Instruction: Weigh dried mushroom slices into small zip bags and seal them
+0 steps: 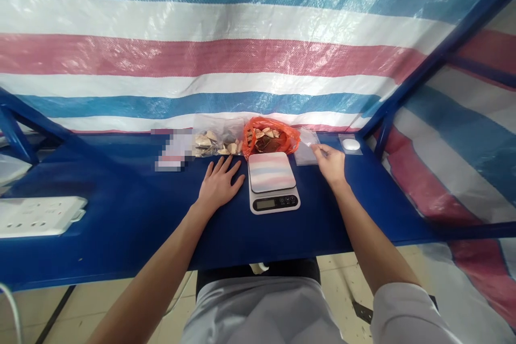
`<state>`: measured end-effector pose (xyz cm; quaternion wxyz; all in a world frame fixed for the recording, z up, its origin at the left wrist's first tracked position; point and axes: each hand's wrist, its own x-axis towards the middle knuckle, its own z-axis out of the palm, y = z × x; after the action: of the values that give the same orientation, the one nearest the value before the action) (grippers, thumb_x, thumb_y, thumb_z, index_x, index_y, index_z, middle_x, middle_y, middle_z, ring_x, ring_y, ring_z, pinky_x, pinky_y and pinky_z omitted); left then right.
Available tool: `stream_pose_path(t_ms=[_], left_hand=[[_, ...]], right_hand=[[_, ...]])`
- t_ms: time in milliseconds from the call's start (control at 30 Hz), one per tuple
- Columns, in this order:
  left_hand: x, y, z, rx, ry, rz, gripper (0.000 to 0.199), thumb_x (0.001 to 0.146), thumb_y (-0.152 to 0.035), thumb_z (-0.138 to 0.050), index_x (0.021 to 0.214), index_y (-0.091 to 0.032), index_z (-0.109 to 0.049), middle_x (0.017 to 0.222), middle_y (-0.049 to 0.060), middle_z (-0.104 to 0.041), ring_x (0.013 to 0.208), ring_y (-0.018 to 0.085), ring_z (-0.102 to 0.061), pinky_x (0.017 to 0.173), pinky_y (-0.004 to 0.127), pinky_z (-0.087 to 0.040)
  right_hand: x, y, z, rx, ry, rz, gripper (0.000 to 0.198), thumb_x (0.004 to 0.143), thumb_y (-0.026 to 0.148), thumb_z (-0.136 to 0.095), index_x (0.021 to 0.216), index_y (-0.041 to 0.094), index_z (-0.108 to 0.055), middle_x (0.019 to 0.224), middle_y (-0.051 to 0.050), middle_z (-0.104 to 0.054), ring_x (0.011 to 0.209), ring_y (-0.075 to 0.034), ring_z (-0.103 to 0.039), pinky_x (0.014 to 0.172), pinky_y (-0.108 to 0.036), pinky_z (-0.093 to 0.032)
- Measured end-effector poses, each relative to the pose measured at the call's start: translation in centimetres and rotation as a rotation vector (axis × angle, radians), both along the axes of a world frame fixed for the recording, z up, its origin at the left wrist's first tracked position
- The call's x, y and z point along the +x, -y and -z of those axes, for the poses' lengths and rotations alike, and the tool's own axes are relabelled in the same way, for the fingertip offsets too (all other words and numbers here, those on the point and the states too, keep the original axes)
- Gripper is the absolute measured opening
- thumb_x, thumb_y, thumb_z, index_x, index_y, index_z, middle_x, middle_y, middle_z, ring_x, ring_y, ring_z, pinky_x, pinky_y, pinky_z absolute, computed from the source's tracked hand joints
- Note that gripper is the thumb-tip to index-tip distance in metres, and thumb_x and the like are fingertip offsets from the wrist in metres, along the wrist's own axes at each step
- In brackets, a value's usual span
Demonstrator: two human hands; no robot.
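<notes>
My left hand (220, 184) lies flat on the blue table with its fingers spread, just in front of clear bags of dried slices (206, 142). Thumb and fingers of my right hand (331, 165) are pinched at the edge of a flat, clear plastic bag (305, 157). Between my hands sits a white kitchen scale (272, 173) with a shiny top plate and nothing on it; its display looks blank. Right behind the scale, an open orange plastic bag (291, 138) holds brownish dried slices (268, 140).
A white oval object (351, 144) rests on a small clear bag at the right. Far left is a white power strip (42, 216). A blurred-out patch (174, 151) covers something left of the bags. Blue frame bars (419, 67) and striped sheeting (201, 56) enclose the table (133, 215).
</notes>
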<state>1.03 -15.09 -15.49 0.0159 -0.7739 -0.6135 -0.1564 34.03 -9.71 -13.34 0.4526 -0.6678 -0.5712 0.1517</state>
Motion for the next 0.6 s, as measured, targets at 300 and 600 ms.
stream_pose_path(t_ms=[300, 600], left_hand=[[0.4, -0.3, -1.2, 0.133, 0.365, 0.070, 0.037, 0.094, -0.042, -0.052, 0.110, -0.018, -0.076, 0.124, 0.014, -0.073, 0.120, 0.031, -0.066, 0.107, 0.047, -0.051], [5.3, -2.6, -5.3, -0.301, 1.149, 0.108, 0.039, 0.084, -0.054, -0.068, 0.098, -0.018, -0.075, 0.099, 0.009, -0.076, 0.088, 0.022, -0.071, 0.074, 0.031, -0.060]], right_hand=[[-2.9, 2.6, -2.9, 0.135, -0.611, -0.200, 0.027, 0.076, 0.048, -0.076, 0.082, 0.021, -0.080, 0.090, -0.002, -0.080, 0.097, -0.025, -0.072, 0.094, -0.039, -0.053], [-8.5, 2.8, -4.1, -0.024, -1.020, -0.507, 0.020, 0.073, 0.043, -0.077, 0.081, 0.025, -0.074, 0.103, -0.003, -0.080, 0.117, -0.029, -0.069, 0.104, -0.044, -0.054]])
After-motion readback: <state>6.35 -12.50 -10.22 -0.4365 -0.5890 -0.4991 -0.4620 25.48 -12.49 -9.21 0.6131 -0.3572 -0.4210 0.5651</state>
